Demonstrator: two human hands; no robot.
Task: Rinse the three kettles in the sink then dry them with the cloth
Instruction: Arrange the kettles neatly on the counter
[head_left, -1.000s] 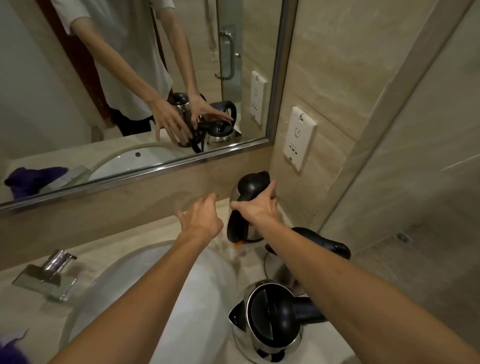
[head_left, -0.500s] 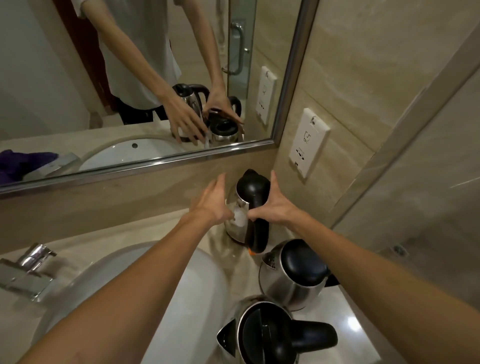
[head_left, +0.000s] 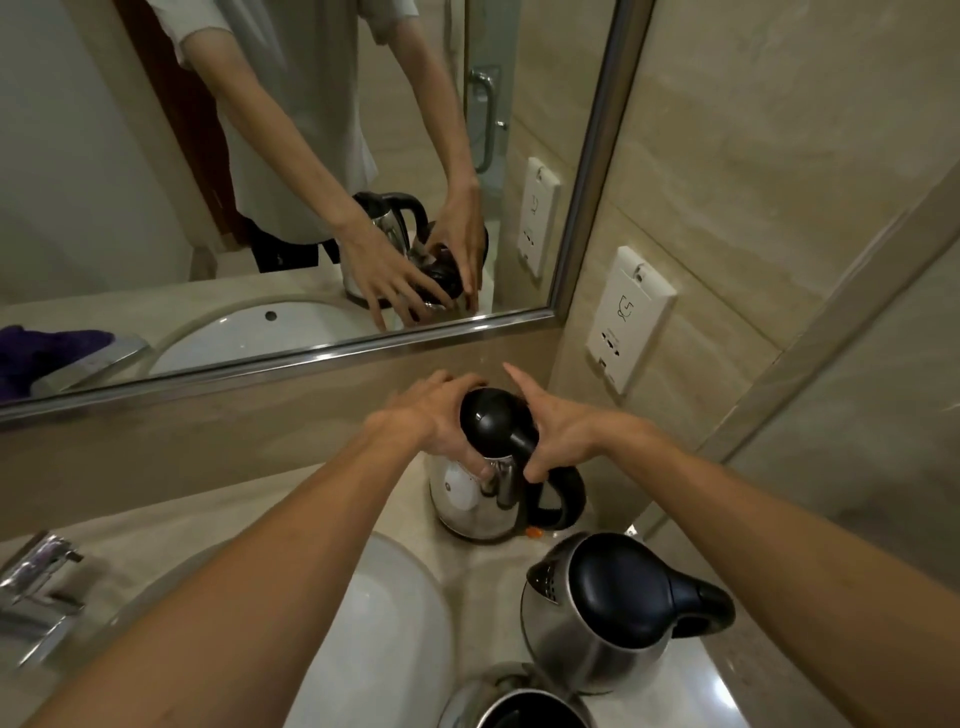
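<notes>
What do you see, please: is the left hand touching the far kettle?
Touching. The head view shows the left hand wrapped round the far kettle, thumb on steel.

Three kettles: far kettle (head_left: 480, 499), middle kettle (head_left: 597, 629), near kettle (head_left: 498, 701) cut by the lower edge. Two hands: left hand (head_left: 431, 421), right hand (head_left: 566, 436). One sink (head_left: 400, 639), one tap (head_left: 36, 592), one mirror (head_left: 78, 130), one socket plate (head_left: 628, 317), one purple cloth (head_left: 47, 353) seen only in reflection.

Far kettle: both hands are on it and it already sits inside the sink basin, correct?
No. The left hand and right hand are both on the far kettle, but it stands on the counter beside the sink, not inside the basin. The head view shows it.
</notes>
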